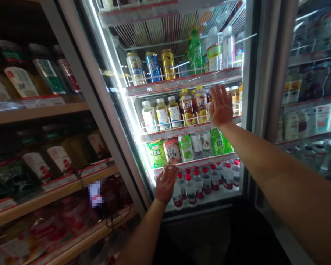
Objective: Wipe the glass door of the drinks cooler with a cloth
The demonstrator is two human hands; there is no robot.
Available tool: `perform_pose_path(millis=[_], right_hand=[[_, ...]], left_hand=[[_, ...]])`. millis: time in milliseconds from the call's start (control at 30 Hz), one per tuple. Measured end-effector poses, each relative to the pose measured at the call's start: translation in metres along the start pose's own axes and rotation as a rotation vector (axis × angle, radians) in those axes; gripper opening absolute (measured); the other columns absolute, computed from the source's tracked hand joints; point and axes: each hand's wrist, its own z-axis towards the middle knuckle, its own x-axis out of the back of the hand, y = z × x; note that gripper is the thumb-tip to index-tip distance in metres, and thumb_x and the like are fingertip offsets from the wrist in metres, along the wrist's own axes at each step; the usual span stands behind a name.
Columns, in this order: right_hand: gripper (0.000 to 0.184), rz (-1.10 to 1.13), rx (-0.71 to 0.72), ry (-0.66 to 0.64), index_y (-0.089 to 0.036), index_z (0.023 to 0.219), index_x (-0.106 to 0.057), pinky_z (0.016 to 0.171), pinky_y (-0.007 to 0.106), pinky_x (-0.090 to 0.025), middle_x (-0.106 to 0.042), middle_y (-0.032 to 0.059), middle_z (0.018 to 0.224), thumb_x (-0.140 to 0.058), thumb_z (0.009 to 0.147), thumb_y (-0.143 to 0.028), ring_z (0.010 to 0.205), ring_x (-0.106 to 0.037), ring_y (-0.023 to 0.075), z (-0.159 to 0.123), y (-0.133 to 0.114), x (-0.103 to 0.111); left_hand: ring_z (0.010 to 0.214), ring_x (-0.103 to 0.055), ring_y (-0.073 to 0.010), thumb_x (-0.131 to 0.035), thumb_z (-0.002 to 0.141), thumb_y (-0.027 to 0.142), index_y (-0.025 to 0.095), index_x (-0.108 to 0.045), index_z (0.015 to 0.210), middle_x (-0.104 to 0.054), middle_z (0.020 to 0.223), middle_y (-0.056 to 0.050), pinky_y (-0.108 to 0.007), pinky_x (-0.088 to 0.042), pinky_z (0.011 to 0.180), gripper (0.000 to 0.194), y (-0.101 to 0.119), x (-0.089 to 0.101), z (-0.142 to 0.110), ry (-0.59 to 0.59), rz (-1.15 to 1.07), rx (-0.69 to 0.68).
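Note:
My right hand (222, 106) is raised flat, its fingers stretched upward and slightly apart, in front of the lit drinks fridge. It covers part of the shelf beside the brown tea bottles (200, 105) with yellow caps. Lower and to the left, my left hand (164, 186) has a crumpled brownish thing (170, 167) at its fingertips, perhaps a cloth; its kind is unclear. That hand is near the pink drink pack (172, 149) and the red-capped water bottles (191, 188). White streaks like reflections on glass cross the fridge front.
Cans (168, 64) and a green bottle (195, 49) stand on the upper fridge shelf. To the left, wooden shelving (44, 114) holds large bottles, with a pixelated bright patch (95, 194) and a dark cable lower down. Another stocked fridge (314, 99) is at the right.

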Motion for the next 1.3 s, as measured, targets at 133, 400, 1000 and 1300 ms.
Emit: perform_pose_path(millis=[133,400,1000,1300], right_hand=[[0.062,0.015,-0.01,-0.027,-0.015,0.16,-0.037,0.13,0.053,-0.018,-0.032,0.0068,0.168,-0.032,0.099,-0.025,0.158,-0.021,0.0263,0.001,0.0,0.001],[0.06,0.008,0.007,0.014,-0.014,0.159,-0.039,0.13,0.051,-0.017,-0.032,0.0074,0.167,-0.03,0.101,-0.024,0.158,-0.023,0.0256,0.0,0.0,-0.001],[0.059,0.041,-0.016,-0.034,-0.015,0.16,-0.035,0.13,0.05,-0.015,-0.028,0.0072,0.169,-0.026,0.103,-0.026,0.158,-0.02,0.0255,0.0,-0.002,0.005],[0.06,0.046,-0.012,-0.009,-0.016,0.16,-0.037,0.13,0.05,-0.018,-0.032,0.0056,0.168,-0.03,0.101,-0.026,0.158,-0.022,0.0249,-0.001,0.0,0.002]], left_hand=[[0.149,-0.042,-0.0239,-0.048,0.101,0.011,0.025,-0.058,0.146,-0.063,0.144,-0.002,-0.045,-0.03,0.124,0.048,0.006,-0.002,-0.021,-0.076,-0.012,-0.03],[0.138,-0.055,-0.0195,-0.043,0.104,0.016,0.029,-0.056,0.147,-0.065,0.143,0.0,-0.042,-0.029,0.124,0.047,0.017,-0.008,-0.061,-0.158,-0.052,-0.097],[0.137,-0.053,-0.0145,-0.052,0.104,0.027,0.029,-0.062,0.141,-0.064,0.143,0.002,-0.036,-0.028,0.125,0.038,0.016,-0.015,-0.066,-0.322,-0.152,-0.368],[0.138,-0.054,-0.0138,-0.052,0.105,0.026,0.03,-0.062,0.14,-0.064,0.144,0.001,-0.035,-0.036,0.122,0.036,-0.006,-0.011,-0.019,-0.35,-0.202,-0.514]])
